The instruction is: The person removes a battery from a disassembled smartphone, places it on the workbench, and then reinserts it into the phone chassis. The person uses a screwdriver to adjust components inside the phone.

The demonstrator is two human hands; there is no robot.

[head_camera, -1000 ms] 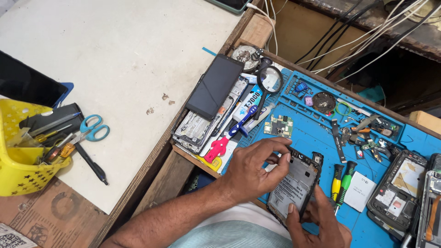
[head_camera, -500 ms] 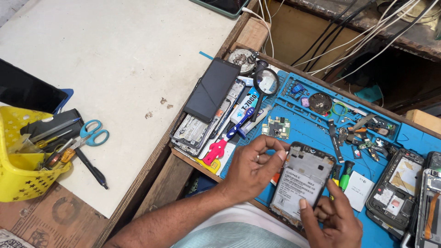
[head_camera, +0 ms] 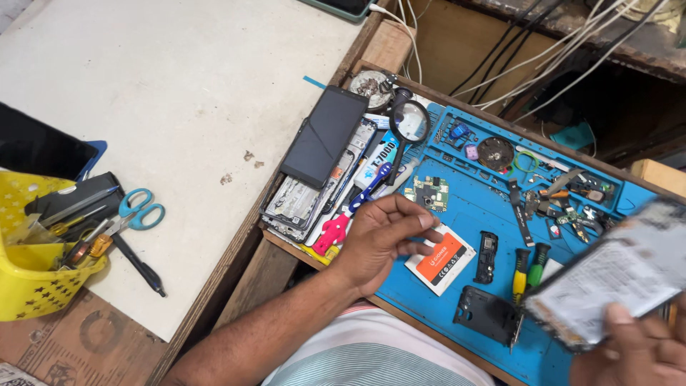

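My right hand (head_camera: 639, 347) grips an opened phone body (head_camera: 614, 275), blurred and lifted at the right edge, above the blue repair mat (head_camera: 471, 200). My left hand (head_camera: 382, 239) hovers over the mat with curled fingers, its fingertips touching or just over a white and orange battery (head_camera: 439, 259). It holds nothing that I can see. A black plastic cover (head_camera: 487, 313) and a small black frame part (head_camera: 487, 256) lie on the mat beside the battery.
A dark phone (head_camera: 325, 136) lies on stacked phone frames next to a magnifier (head_camera: 411, 121) and a blue toothbrush (head_camera: 368, 189). Screwdrivers (head_camera: 529, 268) and small parts lie on the mat. A yellow basket (head_camera: 32, 275) and scissors (head_camera: 139, 211) sit left.
My right hand has carried the opened phone body away to the right and up. The battery, the black cover and the small frame part now lie uncovered on the mat. My left hand has let go of it.
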